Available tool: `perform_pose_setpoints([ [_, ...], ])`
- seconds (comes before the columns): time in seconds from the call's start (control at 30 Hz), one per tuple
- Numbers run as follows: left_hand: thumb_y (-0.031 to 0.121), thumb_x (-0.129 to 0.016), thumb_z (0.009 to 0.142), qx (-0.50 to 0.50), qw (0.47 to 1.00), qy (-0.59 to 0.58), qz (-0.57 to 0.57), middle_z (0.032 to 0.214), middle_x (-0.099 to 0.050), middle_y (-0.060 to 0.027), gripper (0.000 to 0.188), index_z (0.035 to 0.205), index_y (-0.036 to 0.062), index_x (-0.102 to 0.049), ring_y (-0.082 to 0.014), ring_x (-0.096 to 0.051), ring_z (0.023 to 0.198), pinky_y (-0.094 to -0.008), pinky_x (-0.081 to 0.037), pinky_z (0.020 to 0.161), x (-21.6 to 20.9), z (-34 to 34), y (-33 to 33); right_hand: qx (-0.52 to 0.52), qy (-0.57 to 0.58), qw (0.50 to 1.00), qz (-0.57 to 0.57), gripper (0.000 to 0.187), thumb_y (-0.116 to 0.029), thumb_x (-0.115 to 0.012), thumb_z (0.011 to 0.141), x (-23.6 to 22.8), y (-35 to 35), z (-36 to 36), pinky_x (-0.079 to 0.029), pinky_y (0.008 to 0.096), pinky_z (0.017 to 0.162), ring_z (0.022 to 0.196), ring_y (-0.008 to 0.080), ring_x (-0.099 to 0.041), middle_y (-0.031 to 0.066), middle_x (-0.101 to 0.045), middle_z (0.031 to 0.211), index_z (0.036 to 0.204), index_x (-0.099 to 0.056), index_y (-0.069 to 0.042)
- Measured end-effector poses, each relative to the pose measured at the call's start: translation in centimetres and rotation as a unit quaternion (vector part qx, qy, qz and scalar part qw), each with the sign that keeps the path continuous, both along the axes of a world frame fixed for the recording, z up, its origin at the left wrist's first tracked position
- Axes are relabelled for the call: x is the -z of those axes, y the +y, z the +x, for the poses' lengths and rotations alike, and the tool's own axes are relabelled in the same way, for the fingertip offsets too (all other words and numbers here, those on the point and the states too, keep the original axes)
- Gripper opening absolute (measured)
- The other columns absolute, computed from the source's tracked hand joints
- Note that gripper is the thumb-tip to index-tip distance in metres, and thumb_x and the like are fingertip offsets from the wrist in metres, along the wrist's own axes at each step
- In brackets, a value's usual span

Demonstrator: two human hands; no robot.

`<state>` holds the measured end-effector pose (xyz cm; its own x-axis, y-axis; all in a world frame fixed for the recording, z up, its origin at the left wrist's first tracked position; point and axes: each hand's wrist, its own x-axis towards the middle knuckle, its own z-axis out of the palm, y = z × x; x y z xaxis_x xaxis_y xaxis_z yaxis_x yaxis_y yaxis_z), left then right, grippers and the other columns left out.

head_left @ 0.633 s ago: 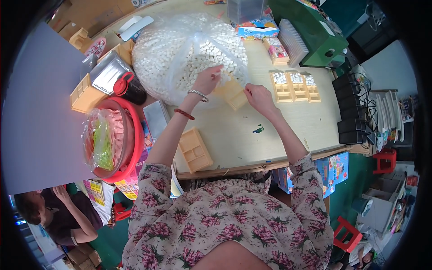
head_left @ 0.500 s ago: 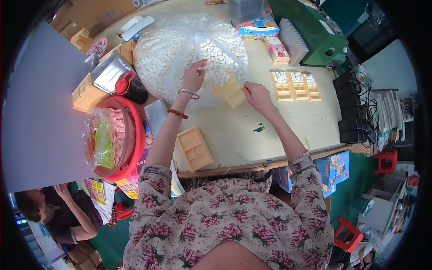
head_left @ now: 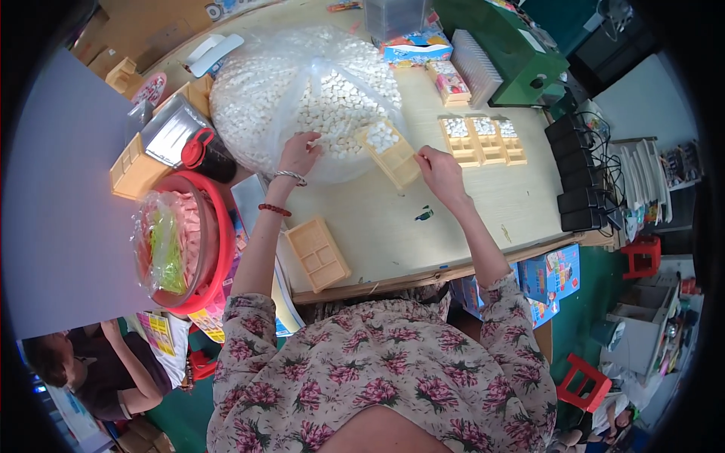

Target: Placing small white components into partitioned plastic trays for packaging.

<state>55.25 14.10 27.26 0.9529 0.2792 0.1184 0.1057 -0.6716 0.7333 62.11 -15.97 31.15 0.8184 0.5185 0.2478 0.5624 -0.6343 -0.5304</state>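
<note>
A tan compartment tray (head_left: 398, 167) is tilted over the right front edge of a big clear plastic bag (head_left: 249, 98) of small white pieces. My right hand (head_left: 442, 175) pinches the tray's right edge between thumb and fingers. White pieces (head_left: 381, 136) lie heaped in its far compartment, while the nearer ones show bare. My left hand (head_left: 300, 155) hovers at the bag's front opening, fingers loosely apart with nothing seen in them. An empty tan tray (head_left: 319, 255) rests near the table's front edge.
Three tan trays (head_left: 483, 151) with white pieces stand side by side on the right. Left are a dark jar with a red lid (head_left: 200, 155) and a red basin (head_left: 223, 249). A green machine (head_left: 498, 57) and black boxes with cables (head_left: 578, 177) line the right side. A co-worker (head_left: 113, 370) sits lower left.
The tray has lifted and turned, and white pieces now show in its far compartment. My left hand has drawn back toward me and left from over the pieces. The view has shifted slightly.
</note>
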Motion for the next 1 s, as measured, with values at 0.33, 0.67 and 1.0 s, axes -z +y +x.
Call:
perform_pose_setpoints([
  [0.33, 0.011, -0.060, 0.073, 0.003, 0.999, 0.009, -0.031, 0.095, -0.057, -0.0133, 0.027, 0.099, 0.0042, -0.060, -0.0225, -0.058, 0.075, -0.0311, -0.048, 0.070, 0.3, 0.0, 0.6, 0.163, 0.003, 0.984, -0.070, 0.013, -0.015, -0.054, 0.081, 4.0, -6.4, 0.2, -0.046, 0.0431, 0.058, 0.067, 0.0348, -0.058, 0.0171, -0.059, 0.068, 0.075, -0.054, -0.003],
  [0.67, 0.012, -0.061, 0.074, 0.002, 1.000, -0.006, -0.020, 0.093, -0.058, -0.0134, 0.024, 0.097, 0.0042, -0.061, -0.0231, -0.058, 0.074, -0.0311, -0.048, 0.071, 0.4, -0.5, 0.3, 0.237, -0.010, 0.963, -0.127, 0.023, -0.024, -0.053, 0.082, 6.2, -2.6, 3.1, -0.046, 0.0451, 0.060, 0.066, 0.0357, -0.059, 0.0174, -0.059, 0.067, 0.074, -0.052, -0.002],
  [1.0, 0.013, -0.057, 0.075, 0.002, 1.000, -0.021, -0.001, 0.085, -0.058, -0.0145, 0.021, 0.093, 0.0031, -0.062, -0.0261, -0.058, 0.074, -0.0323, -0.047, 0.070, 0.0, 0.0, 0.2, -0.236, 0.257, 0.929, -0.119, 0.028, -0.032, -0.053, 0.081, -0.1, 4.5, -13.4, -0.047, 0.0421, 0.063, 0.069, 0.0321, -0.060, 0.0144, -0.061, 0.068, 0.076, -0.058, -0.005],
])
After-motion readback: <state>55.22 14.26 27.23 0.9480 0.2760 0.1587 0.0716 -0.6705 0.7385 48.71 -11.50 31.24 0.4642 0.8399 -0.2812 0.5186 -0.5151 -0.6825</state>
